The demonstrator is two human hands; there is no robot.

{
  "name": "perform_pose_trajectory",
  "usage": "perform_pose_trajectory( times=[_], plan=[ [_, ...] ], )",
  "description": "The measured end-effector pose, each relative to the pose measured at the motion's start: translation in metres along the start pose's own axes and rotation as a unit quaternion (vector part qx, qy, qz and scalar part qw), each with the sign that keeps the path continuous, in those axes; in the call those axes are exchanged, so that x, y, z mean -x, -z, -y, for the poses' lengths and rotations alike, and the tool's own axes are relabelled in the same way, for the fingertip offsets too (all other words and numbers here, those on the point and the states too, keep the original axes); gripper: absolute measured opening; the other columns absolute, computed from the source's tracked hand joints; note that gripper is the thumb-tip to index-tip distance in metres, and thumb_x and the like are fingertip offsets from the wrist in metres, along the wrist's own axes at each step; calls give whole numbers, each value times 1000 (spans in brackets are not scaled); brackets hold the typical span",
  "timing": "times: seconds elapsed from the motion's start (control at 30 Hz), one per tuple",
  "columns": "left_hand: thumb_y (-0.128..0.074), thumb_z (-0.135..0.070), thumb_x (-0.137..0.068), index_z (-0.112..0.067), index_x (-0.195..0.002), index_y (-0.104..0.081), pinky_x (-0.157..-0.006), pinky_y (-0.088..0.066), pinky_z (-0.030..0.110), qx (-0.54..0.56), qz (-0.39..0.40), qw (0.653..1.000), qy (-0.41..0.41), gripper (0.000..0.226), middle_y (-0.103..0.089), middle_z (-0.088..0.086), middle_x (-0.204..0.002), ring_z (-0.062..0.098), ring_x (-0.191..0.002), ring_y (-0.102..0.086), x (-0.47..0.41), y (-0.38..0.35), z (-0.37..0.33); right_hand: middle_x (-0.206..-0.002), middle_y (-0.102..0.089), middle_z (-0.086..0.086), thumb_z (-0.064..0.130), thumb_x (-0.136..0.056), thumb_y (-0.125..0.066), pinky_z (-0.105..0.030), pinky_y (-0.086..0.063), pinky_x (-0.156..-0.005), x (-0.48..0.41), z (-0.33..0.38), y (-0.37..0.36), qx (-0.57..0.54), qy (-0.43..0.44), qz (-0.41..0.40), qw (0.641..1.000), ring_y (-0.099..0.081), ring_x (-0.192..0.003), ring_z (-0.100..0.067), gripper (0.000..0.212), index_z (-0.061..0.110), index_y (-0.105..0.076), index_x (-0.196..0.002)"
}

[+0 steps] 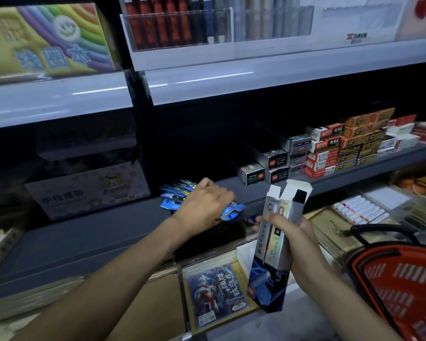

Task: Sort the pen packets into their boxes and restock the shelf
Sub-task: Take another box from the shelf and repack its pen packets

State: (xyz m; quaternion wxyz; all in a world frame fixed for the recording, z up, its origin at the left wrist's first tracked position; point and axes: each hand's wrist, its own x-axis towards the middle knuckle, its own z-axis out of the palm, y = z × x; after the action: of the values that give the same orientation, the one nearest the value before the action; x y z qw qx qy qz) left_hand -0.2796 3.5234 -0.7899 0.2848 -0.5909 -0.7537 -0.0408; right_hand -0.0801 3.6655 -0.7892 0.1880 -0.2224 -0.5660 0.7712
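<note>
A loose pile of blue pen packets (176, 193) lies on the dark middle shelf (84, 232). My left hand (202, 203) rests on the pile, its fingers closed around a few blue packets (231, 212) at the shelf's front edge. My right hand (293, 239) holds a tall silver and blue pen box (273, 254) upright, its top flaps open. The box hangs in front of the shelf, just right of my left hand. Whether anything is inside the box is hidden.
Stacked silver, red and orange pen boxes (330, 148) fill the right part of the shelf. A red shopping basket (399, 279) stands at the lower right. A card pack (217, 291) and marker trays (359, 210) lie below. A pastel carton (89, 190) sits at the left.
</note>
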Motion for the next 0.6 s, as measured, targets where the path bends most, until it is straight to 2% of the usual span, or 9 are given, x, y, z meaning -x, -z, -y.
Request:
perform_pose_trajectory(
  times=[0.07,0.13,0.2,0.27,0.37,0.43,0.5,0.57,0.6],
  plan=[
    [-77,-17,-79,-15,-91,-63,-74,-40,38,-13,-13,999,-29,19,-60,2,-74,27,-64,-59,2,1,-1,-86,-75,-8,10,-85,-79,-29,-57,-61,0,-4,0,15,5,10,1000,-76,-75,-18,32,7,-66,-113],
    [-76,-11,-79,-13,-89,-64,-72,-41,38,-10,-49,998,-40,16,-60,2,-71,27,-61,-58,5,4,-1,-80,-73,-5,18,-73,-85,-33,-57,-67,0,-8,-1,26,5,27,999,-74,-77,-20,39,9,-67,-107],
    [-78,-16,-84,-13,-90,-66,-72,-44,38,31,-104,994,-21,14,-62,1,-72,25,-63,-59,5,15,-4,-80,-72,-5,24,-64,-82,-38,-57,-74,-1,-10,-2,43,6,37,998,-72,-82,-25,42,10,-67,-102],
    [-73,-27,-95,-11,-90,-69,-72,-48,36,101,-178,978,32,17,-66,-1,-75,20,-65,-60,2,36,-12,-87,-74,-7,25,-63,-84,-41,-58,-81,-2,-11,-4,57,16,49,997,-73,-88,-27,47,12,-68,-104],
    [-73,-30,-96,-13,-86,-69,-66,-51,32,209,-300,917,158,20,-69,-3,-77,19,-65,-62,-3,74,-33,-99,-78,-3,29,-61,-89,-40,-59,-86,1,-10,-13,85,35,65,994,-76,-94,-21,57,17,-69,-113],
    [-71,-31,-96,-14,-85,-69,-62,-50,31,322,-341,853,228,20,-68,-1,-73,22,-65,-64,-4,100,-47,-106,-79,2,33,-60,-93,-38,-58,-90,5,-7,-22,100,53,87,990,-75,-100,-15,65,20,-69,-119],
    [-70,-28,-94,-17,-79,-67,-62,-47,31,401,-371,794,268,19,-65,-1,-67,19,-63,-63,0,119,-56,-112,-78,7,42,-57,-96,-37,-57,-95,11,-6,-31,132,70,101,984,-73,-105,-10,75,24,-68,-123],
    [-71,-28,-93,-14,-71,-62,-63,-45,32,443,-393,749,299,28,-61,2,-60,21,-57,-58,7,127,-60,-107,-77,15,40,-59,-98,-24,-59,-88,17,-5,-40,155,93,110,977,-72,-100,-1,70,28,-66,-121],
    [-71,-30,-94,-9,-69,-60,-61,-44,36,462,-398,727,316,35,-57,12,-59,29,-55,-54,11,129,-60,-102,-76,20,34,-63,-99,-15,-57,-80,20,-4,-44,165,106,116,974,-70,-95,4,64,30,-65,-118]
  ],
)
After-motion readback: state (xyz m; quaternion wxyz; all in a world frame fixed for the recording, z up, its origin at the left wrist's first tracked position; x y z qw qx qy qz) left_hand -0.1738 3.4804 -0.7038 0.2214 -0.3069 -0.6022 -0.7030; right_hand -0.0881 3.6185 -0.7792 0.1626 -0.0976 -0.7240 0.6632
